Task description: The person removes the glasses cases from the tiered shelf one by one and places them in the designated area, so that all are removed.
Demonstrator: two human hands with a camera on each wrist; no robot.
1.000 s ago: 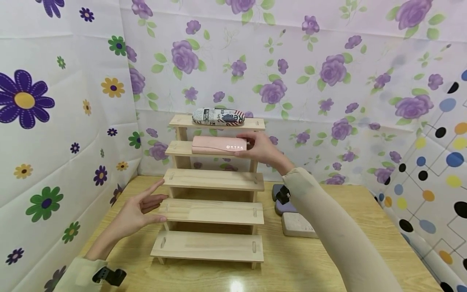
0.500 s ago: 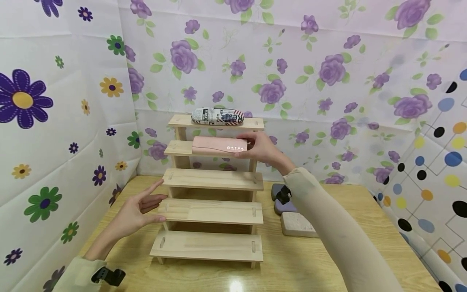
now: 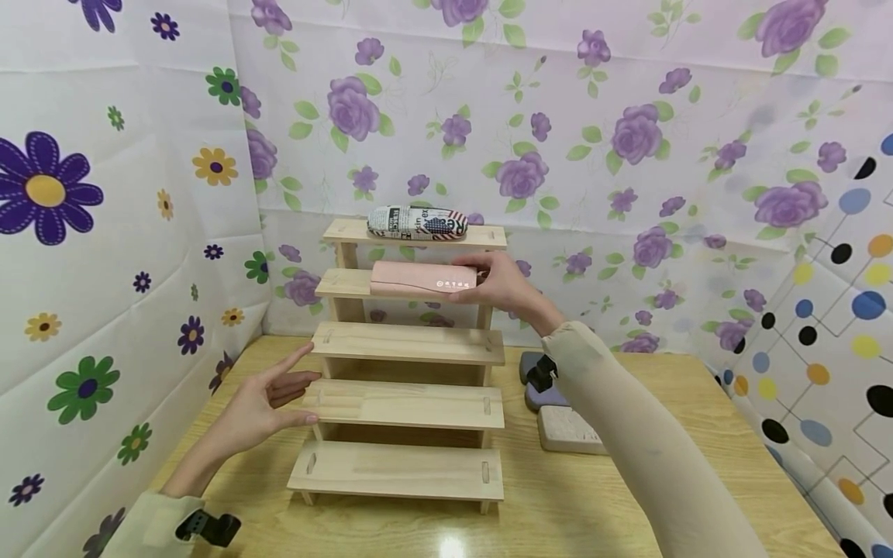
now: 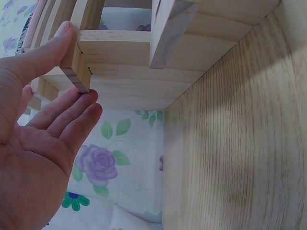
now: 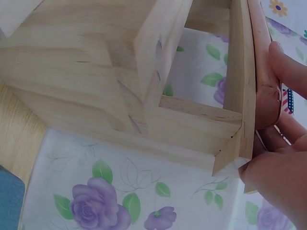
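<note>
Head: one pink case (image 3: 418, 277), five shelves (image 3: 408, 343).

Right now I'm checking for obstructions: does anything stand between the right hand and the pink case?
Nothing visible does: the right hand grips the pink case at its right end, on the second shelf from the top.

The table (image 3: 544, 504) holds a wood step shelf (image 3: 394, 470) and, at three o'clock, three boxes (image 3: 568, 428). At twelve o'clock, a printed pouch (image 3: 417, 222) sits highest, a pink case (image 3: 418, 277) one step down.
</note>
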